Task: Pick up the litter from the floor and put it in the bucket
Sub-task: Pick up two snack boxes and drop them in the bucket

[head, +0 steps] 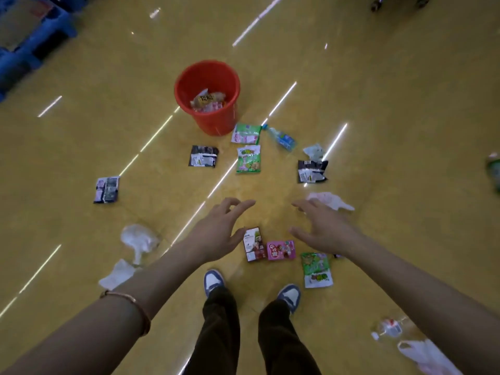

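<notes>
A red bucket (186,85) stands on the yellow floor ahead of me, with several wrappers inside. Litter lies scattered around: green packets (248,159), a plastic bottle (282,138), black packets (203,156), a dark red packet (254,244) and a pink packet (280,250) just beyond my shoes. My left hand (216,234) and my right hand (323,228) both reach forward above the floor, fingers spread, holding nothing. The dark red packet lies between them, partly behind my left thumb.
Blue crates (24,39) stand at the far left. Crumpled white tissue (139,239) and paper (117,274) lie to my left; a clear bottle (389,327) and plastic bag (424,355) lie at lower right. My shoes (213,281) are near the packets.
</notes>
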Action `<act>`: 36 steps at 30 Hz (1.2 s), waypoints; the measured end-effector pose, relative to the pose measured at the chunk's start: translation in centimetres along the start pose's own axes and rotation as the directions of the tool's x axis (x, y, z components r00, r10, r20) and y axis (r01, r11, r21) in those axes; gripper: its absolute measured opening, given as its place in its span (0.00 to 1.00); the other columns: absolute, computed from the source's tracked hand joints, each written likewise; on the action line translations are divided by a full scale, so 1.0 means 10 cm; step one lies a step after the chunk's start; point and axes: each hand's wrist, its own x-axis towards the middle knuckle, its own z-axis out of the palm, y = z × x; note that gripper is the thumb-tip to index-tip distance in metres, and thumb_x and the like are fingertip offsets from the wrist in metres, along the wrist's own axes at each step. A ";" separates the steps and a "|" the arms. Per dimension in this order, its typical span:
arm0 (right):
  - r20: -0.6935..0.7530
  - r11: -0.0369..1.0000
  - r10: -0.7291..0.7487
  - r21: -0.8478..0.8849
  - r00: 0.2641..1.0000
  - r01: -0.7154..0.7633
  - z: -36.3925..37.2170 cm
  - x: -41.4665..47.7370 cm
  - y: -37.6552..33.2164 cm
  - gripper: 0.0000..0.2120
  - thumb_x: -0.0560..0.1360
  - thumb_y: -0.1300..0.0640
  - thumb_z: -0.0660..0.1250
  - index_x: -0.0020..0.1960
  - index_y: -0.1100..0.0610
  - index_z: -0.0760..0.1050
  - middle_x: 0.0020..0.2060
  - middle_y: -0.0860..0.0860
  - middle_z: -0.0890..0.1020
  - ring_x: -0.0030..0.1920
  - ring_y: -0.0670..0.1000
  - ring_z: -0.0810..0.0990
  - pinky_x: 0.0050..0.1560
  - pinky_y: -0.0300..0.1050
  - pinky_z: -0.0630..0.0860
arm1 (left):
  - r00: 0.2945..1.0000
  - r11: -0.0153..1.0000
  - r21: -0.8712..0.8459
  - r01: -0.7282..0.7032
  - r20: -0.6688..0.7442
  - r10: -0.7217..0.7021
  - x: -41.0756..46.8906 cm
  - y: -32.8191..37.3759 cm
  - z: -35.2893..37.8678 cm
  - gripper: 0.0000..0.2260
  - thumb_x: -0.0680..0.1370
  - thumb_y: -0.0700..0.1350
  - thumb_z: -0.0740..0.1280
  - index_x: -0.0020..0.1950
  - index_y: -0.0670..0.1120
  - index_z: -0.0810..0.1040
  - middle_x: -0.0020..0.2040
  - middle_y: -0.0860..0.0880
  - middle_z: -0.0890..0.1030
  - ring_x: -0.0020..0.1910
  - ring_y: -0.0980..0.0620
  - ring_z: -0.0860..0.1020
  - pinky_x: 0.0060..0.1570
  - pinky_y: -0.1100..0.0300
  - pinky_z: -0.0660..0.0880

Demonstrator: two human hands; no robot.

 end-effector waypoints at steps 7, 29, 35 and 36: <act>-0.057 0.995 0.069 0.076 0.996 -0.065 0.73 0.74 0.49 0.32 0.74 0.39 0.62 0.74 0.49 0.59 0.69 0.50 0.67 0.65 0.51 0.71 0.59 0.55 0.74 | 0.998 0.998 -0.036 -0.055 -0.029 0.054 0.85 -0.50 0.76 0.30 0.78 0.48 0.63 0.76 0.56 0.52 0.72 0.46 0.59 0.66 0.46 0.66 0.60 0.48 0.72; -0.076 0.999 -0.043 -0.007 0.996 0.042 3.39 2.99 1.79 0.32 0.74 0.39 0.63 0.74 0.50 0.59 0.67 0.50 0.69 0.61 0.50 0.74 0.57 0.51 0.75 | 0.946 0.913 0.264 -0.310 0.180 0.269 2.52 -2.40 3.53 0.38 0.78 0.53 0.63 0.76 0.58 0.38 0.74 0.48 0.56 0.70 0.47 0.62 0.58 0.53 0.73; -0.138 0.992 -0.122 -0.057 0.983 0.115 3.61 3.52 2.11 0.33 0.73 0.40 0.64 0.73 0.50 0.60 0.65 0.50 0.71 0.62 0.50 0.74 0.58 0.51 0.74 | 0.884 0.771 0.433 -0.466 0.194 0.425 3.15 -2.65 3.83 0.43 0.75 0.56 0.66 0.76 0.55 0.36 0.75 0.47 0.55 0.70 0.47 0.62 0.59 0.56 0.71; -0.142 0.990 -0.134 -0.070 0.981 0.125 3.64 3.57 2.15 0.32 0.73 0.40 0.64 0.73 0.50 0.61 0.65 0.50 0.71 0.62 0.50 0.74 0.58 0.52 0.74 | 0.873 0.753 0.443 -0.486 0.210 0.440 3.22 -2.68 3.89 0.44 0.74 0.57 0.67 0.76 0.54 0.36 0.75 0.47 0.55 0.71 0.48 0.61 0.60 0.55 0.70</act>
